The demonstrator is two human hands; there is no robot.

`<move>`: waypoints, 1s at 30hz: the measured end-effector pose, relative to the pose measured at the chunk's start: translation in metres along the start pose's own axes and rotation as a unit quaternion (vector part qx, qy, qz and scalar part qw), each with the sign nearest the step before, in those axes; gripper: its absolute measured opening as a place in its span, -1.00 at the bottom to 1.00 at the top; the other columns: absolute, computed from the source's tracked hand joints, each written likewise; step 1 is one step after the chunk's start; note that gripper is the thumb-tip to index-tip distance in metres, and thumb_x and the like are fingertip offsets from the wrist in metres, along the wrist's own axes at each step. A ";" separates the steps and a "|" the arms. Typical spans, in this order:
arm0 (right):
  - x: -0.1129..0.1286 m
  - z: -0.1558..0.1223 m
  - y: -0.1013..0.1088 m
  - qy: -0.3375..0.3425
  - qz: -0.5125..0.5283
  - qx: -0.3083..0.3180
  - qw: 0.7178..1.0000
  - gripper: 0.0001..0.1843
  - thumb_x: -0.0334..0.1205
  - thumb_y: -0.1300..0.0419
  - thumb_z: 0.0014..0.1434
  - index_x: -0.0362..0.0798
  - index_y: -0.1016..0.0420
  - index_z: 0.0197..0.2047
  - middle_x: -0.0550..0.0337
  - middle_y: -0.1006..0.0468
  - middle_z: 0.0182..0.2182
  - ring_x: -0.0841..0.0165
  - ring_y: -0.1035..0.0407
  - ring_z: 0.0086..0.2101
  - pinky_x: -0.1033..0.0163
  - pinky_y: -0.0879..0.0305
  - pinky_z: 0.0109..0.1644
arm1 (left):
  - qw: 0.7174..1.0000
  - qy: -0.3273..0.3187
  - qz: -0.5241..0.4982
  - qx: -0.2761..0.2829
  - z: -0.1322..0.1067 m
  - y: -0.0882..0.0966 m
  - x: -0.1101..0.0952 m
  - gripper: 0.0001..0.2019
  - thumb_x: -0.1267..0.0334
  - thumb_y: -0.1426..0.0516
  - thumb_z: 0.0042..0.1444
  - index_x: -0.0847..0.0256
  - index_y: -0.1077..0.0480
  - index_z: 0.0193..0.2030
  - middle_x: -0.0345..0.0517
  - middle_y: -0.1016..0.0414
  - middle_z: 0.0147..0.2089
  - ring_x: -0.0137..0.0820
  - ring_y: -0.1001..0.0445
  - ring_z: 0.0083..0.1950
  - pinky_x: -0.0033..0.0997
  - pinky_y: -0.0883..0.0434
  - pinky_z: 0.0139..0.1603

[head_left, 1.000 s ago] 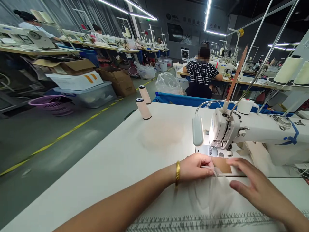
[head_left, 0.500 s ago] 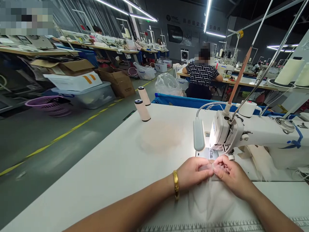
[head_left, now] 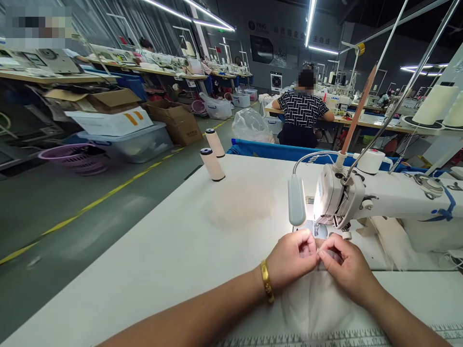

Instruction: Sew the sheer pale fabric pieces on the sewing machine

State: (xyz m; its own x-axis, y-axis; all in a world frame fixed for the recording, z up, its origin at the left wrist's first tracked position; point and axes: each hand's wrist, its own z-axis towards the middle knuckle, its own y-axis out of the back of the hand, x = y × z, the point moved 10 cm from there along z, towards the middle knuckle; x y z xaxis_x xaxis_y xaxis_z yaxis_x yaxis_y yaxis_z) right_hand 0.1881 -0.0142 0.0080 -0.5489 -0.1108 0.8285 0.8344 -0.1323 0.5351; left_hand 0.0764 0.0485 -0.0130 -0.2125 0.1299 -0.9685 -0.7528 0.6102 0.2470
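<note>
A sheer white fabric point(head_left: 316, 306) hangs from my fingers and spreads over the table toward me. My left hand point(head_left: 294, 255), with a gold bangle at the wrist, is closed in a pinch on the fabric's upper edge. Fingertip to fingertip with it, my right hand point(head_left: 345, 265) pinches the same edge. Both hands are just in front of the needle area of a white sewing machine point(head_left: 338, 195). The lit presser foot point(head_left: 317, 230) stands right behind my fingertips. Exactly how the edge lies between the fingers is hidden.
A small lamp point(head_left: 297, 200) hangs left of the needle. Two thread cones point(head_left: 212, 165) stand at the table's far left. A ruler strip point(head_left: 307, 337) runs along the near edge. Beige cloth point(head_left: 388, 241) lies under the machine arm. A person point(head_left: 303, 113) sits ahead at another table.
My left fingers have curled in more tightly and the hand has risen slightly. My right fingers have shifted a little at the fabric edge. Both hands stay close together.
</note>
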 end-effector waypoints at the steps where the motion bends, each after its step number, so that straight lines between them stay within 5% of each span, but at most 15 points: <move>1: 0.000 0.000 0.000 0.001 -0.003 -0.003 1.000 -0.80 -0.15 -0.14 0.32 0.02 -0.44 -0.35 0.30 -0.44 -0.48 0.35 -0.28 -0.46 0.28 -0.20 -0.37 | 1.000 0.007 -0.007 0.002 0.000 -0.001 0.001 -0.81 0.19 -0.25 -0.09 0.17 -0.31 -0.42 -0.26 -0.39 -0.44 -0.43 -0.32 -0.39 -0.47 -0.29 -0.40; 8: -0.002 -0.001 0.002 0.007 -0.029 -0.019 0.999 -0.81 -0.13 -0.14 0.28 0.03 -0.44 -0.37 0.29 -0.44 -0.49 0.35 -0.28 -0.46 0.28 -0.18 -0.38 | 0.999 0.027 -0.029 0.035 -0.001 -0.006 0.002 -0.81 0.15 -0.26 -0.04 0.19 -0.39 -0.37 -0.29 -0.36 -0.44 -0.45 -0.27 -0.41 -0.47 -0.26 -0.40; 13: -0.007 0.001 0.003 -0.006 -0.069 -0.037 0.997 -0.82 -0.16 -0.13 0.26 0.03 -0.36 -0.39 0.31 -0.40 -0.53 0.34 -0.28 -0.48 0.28 -0.15 -0.40 | 0.995 -0.057 0.087 0.005 0.001 0.001 -0.010 -0.84 0.16 -0.23 0.06 0.18 -0.43 -0.41 -0.17 -0.48 -0.33 -0.31 -0.42 -0.24 -0.35 -0.36 -0.19; 19: -0.005 0.013 -0.005 0.018 -0.169 -0.023 0.985 -0.80 -0.27 -0.09 0.25 0.05 -0.25 -0.43 0.24 -0.43 -0.50 0.24 -0.36 -0.36 0.24 -0.21 -0.30 | 0.936 -0.115 0.324 -0.077 -0.001 0.006 -0.017 -0.92 0.26 -0.23 0.09 0.18 -0.42 -0.36 -0.07 -0.51 -0.27 -0.16 -0.40 -0.15 -0.19 -0.32 -0.12; 22: -0.008 0.015 -0.003 0.015 -0.189 -0.035 0.981 -0.87 -0.30 -0.10 0.24 0.05 -0.29 -0.36 0.22 -0.48 -0.44 0.22 -0.39 -0.34 0.23 -0.23 -0.30 | 0.895 -0.234 0.367 -0.095 -0.012 -0.002 -0.037 -0.97 0.31 -0.19 0.20 0.18 -0.45 -0.27 -0.08 -0.54 -0.20 -0.22 -0.40 -0.18 -0.21 -0.30 -0.13; 25: -0.008 0.014 -0.001 0.030 -0.196 -0.048 0.979 -0.93 -0.27 -0.12 0.27 0.06 -0.33 -0.29 0.19 -0.53 -0.37 0.21 -0.43 -0.32 0.22 -0.26 -0.30 | 0.853 -0.330 0.399 -0.068 -0.024 -0.016 -0.047 -0.76 0.37 -0.06 0.37 0.17 -0.47 -0.33 -0.13 -0.56 -0.28 -0.29 -0.39 -0.25 -0.21 -0.28 -0.13; 30: -0.001 0.006 0.000 0.106 -0.212 -0.062 0.970 -0.87 -0.28 -0.07 0.38 0.05 -0.40 -0.22 0.14 -0.56 -0.25 0.20 -0.45 -0.26 0.21 -0.31 -0.26 | 0.837 -0.352 0.414 -0.071 -0.027 -0.015 -0.044 -0.74 0.36 -0.06 0.40 0.16 -0.51 -0.31 -0.16 -0.56 -0.34 -0.27 -0.39 -0.29 -0.21 -0.27 -0.21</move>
State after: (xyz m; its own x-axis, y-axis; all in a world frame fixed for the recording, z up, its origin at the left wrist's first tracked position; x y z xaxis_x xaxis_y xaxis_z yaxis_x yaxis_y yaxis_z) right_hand 0.1892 -0.0086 0.0081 -0.8499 -0.2196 0.4791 0.5267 -0.3260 0.7851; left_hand 0.0798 0.0126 0.0267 -0.3154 0.9206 -0.2302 -0.6058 -0.0086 0.7956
